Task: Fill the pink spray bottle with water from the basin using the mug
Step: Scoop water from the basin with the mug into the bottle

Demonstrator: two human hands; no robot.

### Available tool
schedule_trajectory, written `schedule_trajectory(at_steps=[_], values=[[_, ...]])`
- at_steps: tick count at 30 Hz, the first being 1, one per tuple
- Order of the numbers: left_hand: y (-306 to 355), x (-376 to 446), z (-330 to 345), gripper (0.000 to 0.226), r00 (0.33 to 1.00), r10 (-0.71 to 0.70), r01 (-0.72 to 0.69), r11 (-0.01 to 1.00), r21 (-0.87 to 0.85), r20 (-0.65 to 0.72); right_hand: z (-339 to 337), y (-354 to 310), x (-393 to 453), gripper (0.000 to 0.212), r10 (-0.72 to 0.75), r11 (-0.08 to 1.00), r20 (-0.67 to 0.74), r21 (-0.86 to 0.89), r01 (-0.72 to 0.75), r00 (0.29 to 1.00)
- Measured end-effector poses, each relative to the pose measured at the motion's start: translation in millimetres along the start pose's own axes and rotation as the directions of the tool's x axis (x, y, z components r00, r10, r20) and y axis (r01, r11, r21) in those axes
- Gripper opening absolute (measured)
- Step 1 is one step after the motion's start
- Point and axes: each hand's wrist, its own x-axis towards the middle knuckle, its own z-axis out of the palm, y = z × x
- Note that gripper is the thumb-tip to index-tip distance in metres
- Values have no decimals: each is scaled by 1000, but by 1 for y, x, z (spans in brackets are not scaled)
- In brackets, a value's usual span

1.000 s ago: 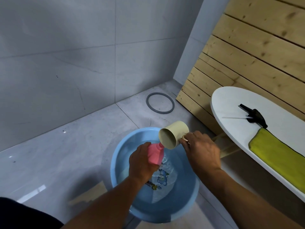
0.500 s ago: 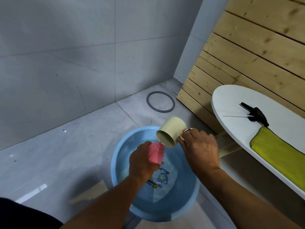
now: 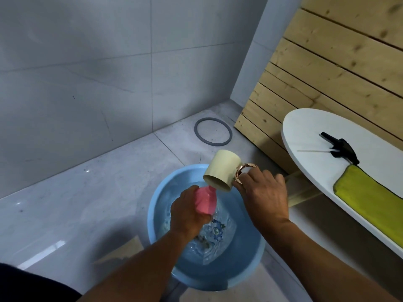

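My left hand [image 3: 189, 211] is wrapped around the pink spray bottle [image 3: 206, 202], holding it over the blue basin [image 3: 244, 273] with its open neck tipped up toward the mug [image 3: 222, 170]. The bottle is a plain, smooth pink with no spray head on it, and only its upper part shows past my curled fingers. My right hand [image 3: 262, 196] grips the mug by its shiny copper-coloured ring handle [image 3: 245, 173]; the mug is pale cream, tilted steeply with its mouth down, its rim right at the bottle's neck. I cannot make out a stream between the two, but the water in the basin below is rippled, blurring a printed cartoon on the basin floor. The basin sits on a pale grey tiled floor [image 3: 76, 203], near the corner of matching grey tiled walls. A grey ring [image 3: 213, 131] lies flat on the floor beyond the basin. To my right runs a wall of bare wooden planks [image 3: 327, 73], and in front of it is a white oval tabletop [image 3: 305, 131] carrying a black spray head [image 3: 342, 147] with its thin dip tube, and beside that a yellow-green cloth [image 3: 370, 201].
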Motion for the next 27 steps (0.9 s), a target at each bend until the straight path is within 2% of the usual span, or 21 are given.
schedule_trajectory(at_steps=[4,6,8,10,13,15,17,19,22,25,27], values=[[-5,1,0,54,999,-40,40,998,-55,-8,4,-3,3,24,223,956,99,173,-238,970],[-9,1,2,49,998,-62,59,992,-111,-22,8,-4,2,29,323,874,253,291,-390,912],[-13,3,3,52,996,-83,75,983,-165,-37,19,-3,0,34,378,768,425,353,-535,822],[-18,4,3,61,993,-111,101,976,-192,-42,34,-5,-1,39,365,686,586,356,-635,723],[-28,6,4,77,986,-162,148,962,-231,-40,62,-12,0,39,286,550,754,377,-745,592],[-37,8,6,84,982,-178,158,955,-252,-57,78,-19,1,36,216,411,835,393,-823,506],[-43,9,7,92,979,-188,163,953,-257,-78,93,-26,2,36,151,363,874,386,-848,463],[-48,11,9,101,978,-190,164,957,-237,-87,107,-32,0,32,125,415,875,382,-825,468],[-54,18,13,87,983,-170,151,965,-214,-75,126,-38,-3,20,139,614,805,387,-688,577],[-57,23,17,79,982,-170,149,962,-227,-76,145,-43,-11,27,120,793,753,319,-519,647],[-57,23,20,78,981,-175,151,960,-233,-84,154,-44,-16,29,137,823,738,287,-491,661]])
